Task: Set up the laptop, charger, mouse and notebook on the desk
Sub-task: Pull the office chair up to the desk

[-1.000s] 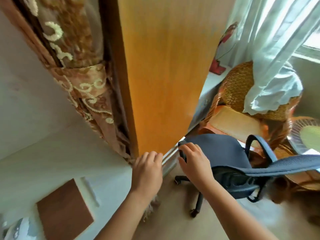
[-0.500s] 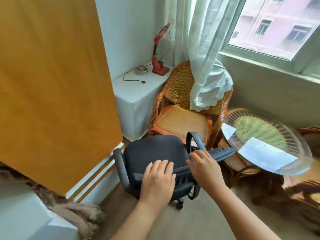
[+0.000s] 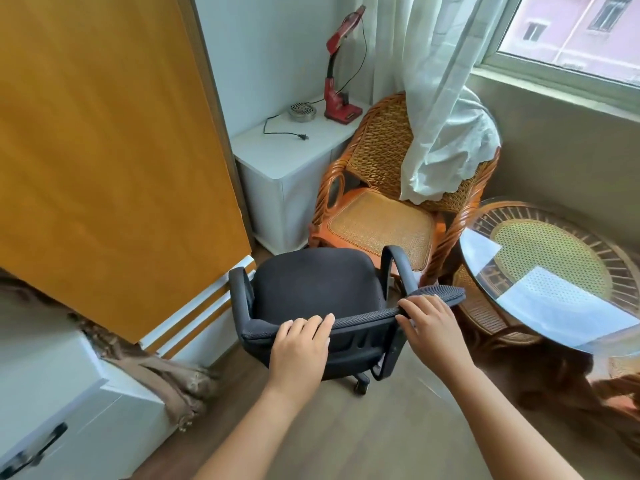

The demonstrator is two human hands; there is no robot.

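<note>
Daylight enters through a window (image 3: 571, 32) at upper right, with a sheer white curtain (image 3: 440, 98) draped over a woven orange rattan armchair (image 3: 381, 188). Beside it stands a white cabinet (image 3: 287, 174) bearing a red desk lamp (image 3: 337, 71). A round glass-topped rattan table (image 3: 554, 271) sits right; a black swivel office chair (image 3: 311, 289) stands on the wood-look floor (image 3: 363, 438).

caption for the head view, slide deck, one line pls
Both hands, left hand and right hand, rest on the backrest of a black office chair beside a wicker chair.
</note>
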